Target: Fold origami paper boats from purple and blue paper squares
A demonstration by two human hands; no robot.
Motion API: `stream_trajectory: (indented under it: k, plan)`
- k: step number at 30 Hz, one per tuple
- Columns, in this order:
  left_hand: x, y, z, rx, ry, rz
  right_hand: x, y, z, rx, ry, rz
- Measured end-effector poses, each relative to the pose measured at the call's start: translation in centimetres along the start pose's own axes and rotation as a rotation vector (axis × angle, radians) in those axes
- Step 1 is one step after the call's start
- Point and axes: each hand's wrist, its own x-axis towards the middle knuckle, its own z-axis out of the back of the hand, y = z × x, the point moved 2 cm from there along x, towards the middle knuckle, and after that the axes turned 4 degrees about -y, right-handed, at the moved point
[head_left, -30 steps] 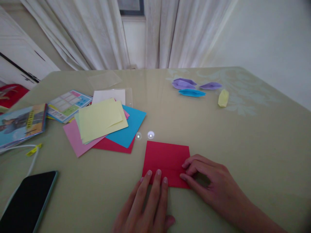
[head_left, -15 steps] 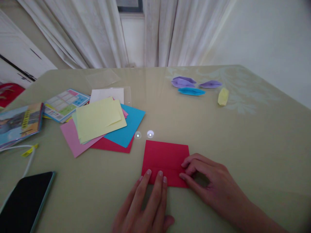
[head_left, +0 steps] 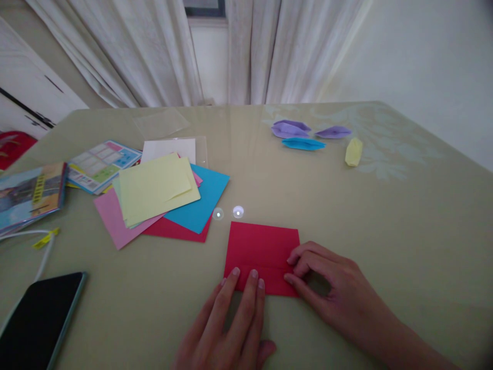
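Note:
A sheet of red paper (head_left: 262, 244) lies flat on the table, with a fold line running across its lower part. My left hand (head_left: 234, 318) rests with outstretched fingers, their tips pressing on the sheet's lower left edge. At the right edge, my right hand (head_left: 331, 288) has its thumb and fingers curled together around the side of the red paper. What exactly sits between those fingertips is partly hidden.
Left of centre is a fanned pile of coloured paper (head_left: 154, 190). Folded purple (head_left: 290, 129), blue (head_left: 303, 144) and yellow (head_left: 353, 152) paper pieces lie at the back right. A phone (head_left: 42, 318), a cable (head_left: 45, 262) and booklets (head_left: 31, 195) occupy the left.

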Motion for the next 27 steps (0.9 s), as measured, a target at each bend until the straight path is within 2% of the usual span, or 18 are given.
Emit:
stream_trajectory:
  k: [9,19,23,25,27]
  plan:
    - [-0.1,0.3,-0.4,-0.007,0.001,-0.024,-0.7,-0.1,0.2,-0.11,-0.041,0.015]
    - [-0.3,0.5,-0.1,0.003,0.021,-0.023,-0.6,-1.1,0.8,-0.144,0.032,-0.075]
    - [-0.4,0.3,-0.1,-0.029,0.031,-0.022,-0.2,-1.7,1.9,-0.146,0.04,-0.068]
    - [-0.3,0.2,-0.2,-0.053,0.041,0.016,-0.3,-1.5,2.8,-0.158,-0.036,-0.022]
    - [0.0,0.1,-0.2,-0.068,0.05,0.055,-1.1,-0.5,3.1,-0.206,-0.188,0.072]
